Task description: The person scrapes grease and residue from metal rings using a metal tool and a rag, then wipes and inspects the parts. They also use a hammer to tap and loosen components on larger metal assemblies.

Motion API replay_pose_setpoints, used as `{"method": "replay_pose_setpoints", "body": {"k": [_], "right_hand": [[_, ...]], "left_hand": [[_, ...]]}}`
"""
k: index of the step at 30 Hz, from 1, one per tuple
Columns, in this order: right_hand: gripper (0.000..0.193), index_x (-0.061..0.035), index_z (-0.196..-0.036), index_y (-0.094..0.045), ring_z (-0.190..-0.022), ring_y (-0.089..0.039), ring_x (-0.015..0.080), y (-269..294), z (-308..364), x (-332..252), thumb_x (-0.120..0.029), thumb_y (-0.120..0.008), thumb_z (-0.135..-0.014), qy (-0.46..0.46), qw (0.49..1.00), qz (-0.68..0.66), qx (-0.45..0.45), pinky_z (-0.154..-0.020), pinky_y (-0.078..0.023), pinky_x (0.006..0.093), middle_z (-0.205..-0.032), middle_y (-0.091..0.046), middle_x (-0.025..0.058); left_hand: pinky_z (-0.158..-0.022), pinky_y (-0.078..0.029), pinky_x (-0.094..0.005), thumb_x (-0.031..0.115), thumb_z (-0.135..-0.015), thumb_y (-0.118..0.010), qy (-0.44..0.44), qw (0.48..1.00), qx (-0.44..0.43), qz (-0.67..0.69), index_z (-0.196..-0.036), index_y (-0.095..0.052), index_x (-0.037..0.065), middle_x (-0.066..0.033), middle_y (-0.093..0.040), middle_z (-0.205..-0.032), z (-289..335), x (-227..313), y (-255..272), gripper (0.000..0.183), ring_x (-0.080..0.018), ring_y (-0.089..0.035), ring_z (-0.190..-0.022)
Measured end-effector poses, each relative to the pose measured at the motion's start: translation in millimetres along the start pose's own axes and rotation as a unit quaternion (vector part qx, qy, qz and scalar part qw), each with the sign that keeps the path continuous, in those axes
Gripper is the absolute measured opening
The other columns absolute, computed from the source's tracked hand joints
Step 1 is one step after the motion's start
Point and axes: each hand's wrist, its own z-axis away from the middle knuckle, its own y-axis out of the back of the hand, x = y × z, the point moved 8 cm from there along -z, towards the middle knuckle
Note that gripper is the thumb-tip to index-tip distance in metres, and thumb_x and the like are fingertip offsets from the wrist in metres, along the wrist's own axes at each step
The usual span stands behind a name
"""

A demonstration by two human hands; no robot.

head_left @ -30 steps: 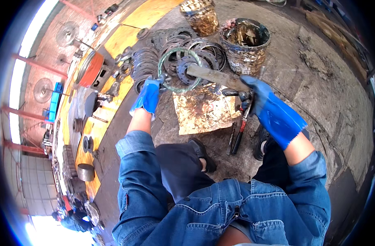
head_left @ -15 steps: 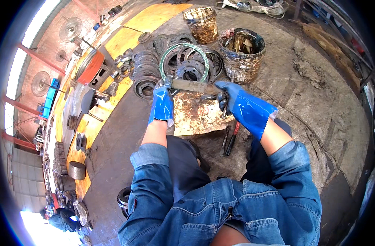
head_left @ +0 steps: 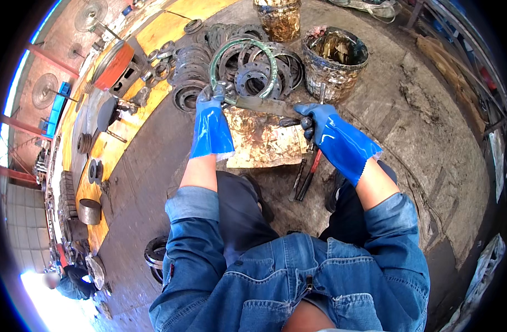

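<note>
Both of my hands wear blue rubber gloves, dark with grime at the fingers. My left hand (head_left: 210, 100) is closed on the lower left edge of a thin greenish ring (head_left: 275, 69), tilted above other metal rings. My right hand (head_left: 315, 117) is wrapped around the dark handle end of a flat grey blade tool (head_left: 260, 105), like a scraper. The blade lies across toward my left hand, along the ring's lower edge. Beneath it is a stained, yellowish sheet-topped block (head_left: 264, 144). The blade's far tip, by my left fingers, is hard to make out.
Stacked metal rings and flanges (head_left: 192, 61) lie beyond my left hand. Two grimy buckets stand at the back, the nearer bucket (head_left: 336, 66) holding dark residue. Between my feet lies a red-and-black handled tool (head_left: 310, 177). Another person (head_left: 76, 282) is at the far left.
The view has shifted so the scene sits slightly higher and further left. My right hand with the blade tool has moved a little to the right over the sheet; my left hand keeps its hold.
</note>
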Motion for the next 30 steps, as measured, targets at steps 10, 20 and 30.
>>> {"method": "replay_pose_setpoints", "body": {"k": [10,20,30], "right_hand": [[0.015,-0.0036,-0.096,-0.068,-0.060,-0.058,0.0117,-15.3,29.7,-12.3,-0.016,-0.062,-0.090,0.130,0.967,0.217,-0.038,-0.052,-0.047,0.0246,-0.076,-0.066,0.0064],[0.024,0.0001,-0.099,-0.061,-0.061,-0.056,0.0183,-33.4,20.9,9.6,-0.019,-0.062,-0.083,0.168,0.863,0.476,0.007,-0.062,-0.047,0.0330,-0.074,-0.063,0.0112],[0.040,-0.0181,-0.126,-0.056,-0.081,-0.063,0.0364,-20.2,-0.2,8.8,-0.023,-0.055,-0.087,0.283,0.737,0.611,0.053,-0.072,-0.050,0.0435,-0.088,-0.066,0.0196]], "left_hand": [[-0.075,-0.047,-0.0327,0.023,-0.088,-0.066,-0.087,0.939,0.125,-0.308,-0.106,-0.065,0.000,-0.0077,-0.068,-0.091,53.0,66.7,-54.8,0.029,-0.0180,-0.060,-0.082],[-0.078,-0.048,-0.0345,0.018,-0.084,-0.066,-0.120,0.899,0.136,-0.398,-0.107,-0.065,0.001,-0.0122,-0.069,-0.093,58.7,74.1,-71.3,0.029,-0.0208,-0.063,-0.083],[-0.076,-0.048,-0.0347,0.018,-0.088,-0.063,-0.081,0.889,0.129,-0.431,-0.108,-0.064,0.001,-0.0129,-0.070,-0.093,64.8,77.4,-88.5,0.027,-0.0214,-0.064,-0.082]]}}
